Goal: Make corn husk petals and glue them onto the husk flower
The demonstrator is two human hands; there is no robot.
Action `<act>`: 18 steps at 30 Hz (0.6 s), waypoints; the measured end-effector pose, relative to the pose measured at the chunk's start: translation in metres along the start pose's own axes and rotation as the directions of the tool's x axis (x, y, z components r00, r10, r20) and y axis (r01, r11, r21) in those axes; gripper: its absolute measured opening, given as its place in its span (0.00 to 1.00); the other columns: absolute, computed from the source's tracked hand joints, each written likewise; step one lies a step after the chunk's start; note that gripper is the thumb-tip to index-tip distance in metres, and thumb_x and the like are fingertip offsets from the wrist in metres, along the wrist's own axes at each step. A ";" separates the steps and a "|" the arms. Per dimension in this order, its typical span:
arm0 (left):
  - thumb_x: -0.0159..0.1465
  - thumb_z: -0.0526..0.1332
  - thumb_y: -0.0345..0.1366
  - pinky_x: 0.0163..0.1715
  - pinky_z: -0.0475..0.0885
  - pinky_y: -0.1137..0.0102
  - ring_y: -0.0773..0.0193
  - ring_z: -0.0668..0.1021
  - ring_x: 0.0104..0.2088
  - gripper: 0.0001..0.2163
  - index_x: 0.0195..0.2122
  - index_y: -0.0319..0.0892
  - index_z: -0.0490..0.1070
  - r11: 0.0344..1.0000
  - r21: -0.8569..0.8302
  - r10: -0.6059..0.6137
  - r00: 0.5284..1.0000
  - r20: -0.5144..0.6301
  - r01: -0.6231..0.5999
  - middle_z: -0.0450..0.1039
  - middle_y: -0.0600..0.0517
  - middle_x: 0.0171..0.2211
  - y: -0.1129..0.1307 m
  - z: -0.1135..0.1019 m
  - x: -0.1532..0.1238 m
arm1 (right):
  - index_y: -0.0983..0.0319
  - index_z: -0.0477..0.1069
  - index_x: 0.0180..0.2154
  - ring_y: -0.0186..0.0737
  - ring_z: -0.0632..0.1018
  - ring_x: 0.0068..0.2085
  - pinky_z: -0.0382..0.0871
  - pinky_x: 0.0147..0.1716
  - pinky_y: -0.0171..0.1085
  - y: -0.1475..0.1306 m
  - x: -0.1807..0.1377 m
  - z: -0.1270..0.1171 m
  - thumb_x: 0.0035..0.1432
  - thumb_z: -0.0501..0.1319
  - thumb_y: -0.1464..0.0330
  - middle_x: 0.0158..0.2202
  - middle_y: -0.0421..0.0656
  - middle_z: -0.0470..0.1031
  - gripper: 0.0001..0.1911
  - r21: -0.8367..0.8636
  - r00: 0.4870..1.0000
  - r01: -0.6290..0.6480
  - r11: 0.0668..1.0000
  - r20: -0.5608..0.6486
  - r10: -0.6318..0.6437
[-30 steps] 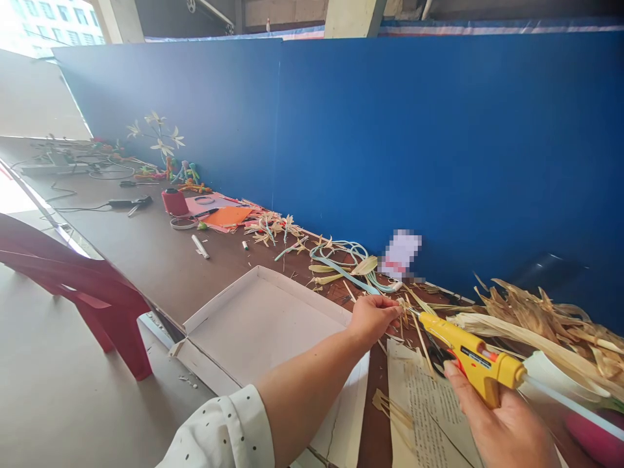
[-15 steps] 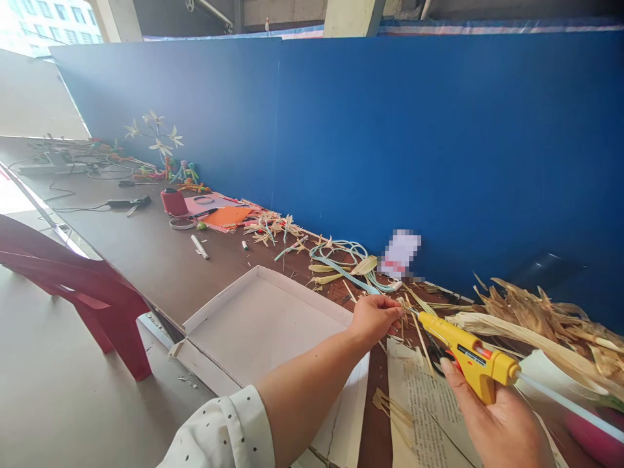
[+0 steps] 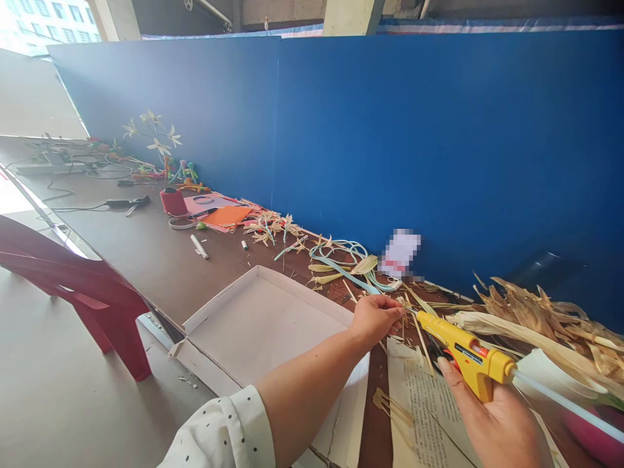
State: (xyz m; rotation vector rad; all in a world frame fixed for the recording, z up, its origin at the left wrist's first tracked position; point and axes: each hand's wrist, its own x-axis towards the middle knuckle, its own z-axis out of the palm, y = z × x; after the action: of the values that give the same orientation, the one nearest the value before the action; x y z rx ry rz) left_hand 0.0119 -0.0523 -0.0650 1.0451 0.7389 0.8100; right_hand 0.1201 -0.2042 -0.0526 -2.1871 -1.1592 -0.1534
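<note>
A yellow hot glue gun with a pale glue stick sticking out of its back is held by my right hand, fingers wrapped round the handle. Its nozzle points left and meets the fingertips of my left hand. Those fingers are pinched together on a small pale piece, too small to make out. Under both hands lie thin strips and a printed sheet with dry husk scraps on it. Dark-handled scissors show partly behind the glue gun.
A white cardboard box lid lies left of my hands, beneath my left forearm. Dried corn husks are piled at the right, by a white cup. A blue partition borders the table's back. A red chair stands at the left.
The glue gun and my right hand have shifted very slightly left. My left hand keeps its pinch in nearly the same place.
</note>
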 end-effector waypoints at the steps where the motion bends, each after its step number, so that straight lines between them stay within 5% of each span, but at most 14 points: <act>1: 0.56 0.64 0.30 0.18 0.66 0.78 0.74 0.69 0.18 0.03 0.29 0.36 0.73 1.000 0.002 0.001 1.000 0.002 -0.001 0.67 0.56 0.19 0.000 0.000 0.000 | 0.59 0.75 0.37 0.56 0.78 0.34 0.69 0.26 0.42 0.001 0.000 0.001 0.48 0.57 0.46 0.31 0.48 0.79 0.26 -0.003 1.000 0.004 1.000 -0.003 -0.004; 18: 0.56 0.64 0.31 0.18 0.65 0.80 0.75 0.70 0.20 0.03 0.30 0.37 0.73 1.000 0.012 -0.011 1.000 0.000 0.011 0.67 0.57 0.20 -0.001 0.000 0.000 | 0.59 0.73 0.41 0.57 0.78 0.38 0.70 0.31 0.44 0.006 0.000 0.003 0.48 0.56 0.45 0.33 0.49 0.78 0.29 0.011 0.999 -0.031 0.999 0.032 0.030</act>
State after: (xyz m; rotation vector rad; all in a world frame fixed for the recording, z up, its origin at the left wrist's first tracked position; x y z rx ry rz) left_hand 0.0125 -0.0526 -0.0656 1.0506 0.7493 0.7967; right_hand 0.1241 -0.2049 -0.0585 -2.2035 -1.1408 -0.0997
